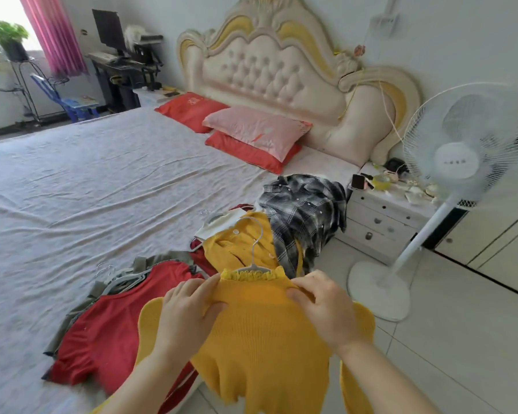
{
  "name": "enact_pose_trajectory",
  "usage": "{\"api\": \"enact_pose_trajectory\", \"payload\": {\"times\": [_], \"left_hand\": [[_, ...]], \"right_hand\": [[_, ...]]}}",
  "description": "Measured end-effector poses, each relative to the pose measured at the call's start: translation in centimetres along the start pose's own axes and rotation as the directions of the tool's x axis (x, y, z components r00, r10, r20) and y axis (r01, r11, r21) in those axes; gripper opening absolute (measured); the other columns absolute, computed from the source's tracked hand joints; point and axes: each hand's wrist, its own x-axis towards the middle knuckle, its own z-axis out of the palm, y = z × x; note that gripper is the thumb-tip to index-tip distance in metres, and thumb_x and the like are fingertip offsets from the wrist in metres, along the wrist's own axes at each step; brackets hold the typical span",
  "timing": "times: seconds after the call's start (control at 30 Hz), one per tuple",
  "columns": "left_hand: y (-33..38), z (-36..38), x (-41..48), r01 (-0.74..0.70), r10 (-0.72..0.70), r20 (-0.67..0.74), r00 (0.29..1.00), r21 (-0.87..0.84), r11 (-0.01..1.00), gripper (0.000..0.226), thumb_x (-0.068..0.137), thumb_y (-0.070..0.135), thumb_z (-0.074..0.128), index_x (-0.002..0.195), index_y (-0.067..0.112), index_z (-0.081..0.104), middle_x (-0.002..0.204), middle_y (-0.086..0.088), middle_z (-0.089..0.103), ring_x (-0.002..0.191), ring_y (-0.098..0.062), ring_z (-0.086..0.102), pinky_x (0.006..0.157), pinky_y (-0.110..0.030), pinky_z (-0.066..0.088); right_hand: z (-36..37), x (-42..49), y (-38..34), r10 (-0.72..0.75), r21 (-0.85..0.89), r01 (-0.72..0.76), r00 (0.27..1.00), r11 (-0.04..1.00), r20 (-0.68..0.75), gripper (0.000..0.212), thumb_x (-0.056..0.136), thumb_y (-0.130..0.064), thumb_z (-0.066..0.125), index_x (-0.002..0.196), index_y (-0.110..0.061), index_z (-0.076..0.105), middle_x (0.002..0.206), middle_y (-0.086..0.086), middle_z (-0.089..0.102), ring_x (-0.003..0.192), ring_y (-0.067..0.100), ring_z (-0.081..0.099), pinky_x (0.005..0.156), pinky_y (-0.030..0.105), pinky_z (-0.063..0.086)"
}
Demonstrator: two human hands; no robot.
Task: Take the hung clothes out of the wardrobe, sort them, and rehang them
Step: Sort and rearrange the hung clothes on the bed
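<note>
the bed fills most of your view, and clothes lie along its near edge. you hold the yellow sweater up in front of you, over that edge. the red top lies flat just left of it, the plaid shirt behind. your left hand and right hand each pinch one shoulder, fingers curled on the knit. the white hanger sits in the collar, hook upward.

both hands pinch yellow sweater shoulders
</note>
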Motion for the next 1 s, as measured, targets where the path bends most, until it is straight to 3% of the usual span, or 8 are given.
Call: {"api": "enact_pose_trajectory", "payload": {"times": [0.1,0.23,0.4,0.5,0.63,0.77,0.9,1.0], "left_hand": [[1.1,3.0,2.3,0.014,-0.016,-0.053,0.998,-0.039,0.999,0.051,0.062,0.023,0.085,0.109,0.014,0.068,0.09,0.0,0.067,0.083,-0.027,0.065,0.074,-0.043,0.046],[1.8,7.0,6.4,-0.02,0.016,-0.085,0.996,-0.056,0.998,0.045,0.071,0.042,0.06,0.108,0.016,0.068,0.086,0.004,0.065,0.078,-0.022,0.064,0.071,-0.039,0.046],[2.6,10.4,12.2,0.036,-0.04,-0.066,0.997,-0.063,0.997,0.045,0.069,0.039,0.062,0.107,0.017,0.068,0.087,0.003,0.065,0.077,-0.024,0.065,0.069,-0.04,0.047],[2.8,11.8,15.6,0.083,-0.086,-0.068,0.994,-0.042,0.996,0.045,0.063,0.033,0.067,0.106,0.016,0.07,0.086,-0.001,0.066,0.077,-0.027,0.065,0.067,-0.042,0.049],[2.9,14.0,18.5,0.131,-0.128,-0.094,0.987,0.027,0.991,0.043,0.067,0.034,0.065,0.106,0.017,0.069,0.087,0.0,0.067,0.078,-0.026,0.065,0.069,-0.04,0.047],[3.4,16.9,21.2,0.26,-0.249,-0.135,0.959,0.072,0.963,0.047,0.063,0.021,0.081,0.108,0.016,0.068,0.09,-0.002,0.067,0.081,-0.028,0.065,0.072,-0.044,0.047],[5.6,18.4,23.7,0.395,-0.367,-0.192,0.91,0.139,0.908,0.045,0.066,0.027,0.074,0.11,0.019,0.067,0.09,0.001,0.067,0.082,-0.024,0.065,0.072,-0.042,0.047],[6.9,19.8,25.3,0.478,-0.441,-0.222,0.87,0.157,0.864,0.053,0.06,0.02,0.085,0.11,0.019,0.067,0.091,-0.001,0.067,0.082,-0.025,0.065,0.073,-0.043,0.047]], "right_hand": [[-0.4,2.5,2.4,-0.017,-0.034,0.015,0.999,0.999,-0.052,0.031,0.083,-0.049,0.051,0.096,-0.026,0.067,0.084,-0.015,0.057,0.074,0.004,0.055,0.063,0.018,0.043],[-0.7,6.8,5.5,-0.044,-0.109,0.029,0.991,0.994,-0.13,0.017,0.084,-0.034,0.059,0.094,-0.022,0.064,0.082,-0.01,0.061,0.065,0.011,0.054,0.065,0.023,0.036],[-1.5,13.0,8.7,-0.06,-0.127,0.043,0.989,0.991,-0.132,0.016,0.083,-0.031,0.06,0.093,-0.021,0.066,0.084,-0.009,0.061,0.066,0.011,0.056,0.065,0.021,0.036],[-1.6,17.1,10.4,-0.087,-0.114,0.073,0.988,0.991,-0.127,0.013,0.081,-0.025,0.065,0.092,-0.018,0.067,0.084,-0.006,0.062,0.066,0.008,0.052,0.065,0.027,0.039],[-1.6,22.4,13.0,-0.12,-0.084,0.117,0.992,0.99,-0.039,0.011,0.08,-0.025,0.068,0.091,-0.022,0.066,0.086,-0.008,0.062,0.07,0.008,0.052,0.069,0.027,0.036],[-0.7,28.5,16.0,-0.206,0.006,0.206,0.976,0.979,0.075,0.012,0.08,-0.02,0.071,0.092,-0.019,0.067,0.087,-0.005,0.061,0.076,0.016,0.058,0.072,0.031,0.039],[-0.8,33.9,18.2,-0.311,0.104,0.295,0.93,0.95,0.195,0.011,0.081,-0.022,0.069,0.092,-0.021,0.066,0.084,-0.011,0.058,0.075,0.011,0.055,0.072,0.031,0.043],[-0.5,37.3,19.7,-0.335,0.183,0.291,0.898,0.939,0.287,0.011,0.082,-0.023,0.068,0.092,-0.02,0.065,0.085,-0.009,0.059,0.077,0.005,0.054,0.071,0.015,0.042]]}}
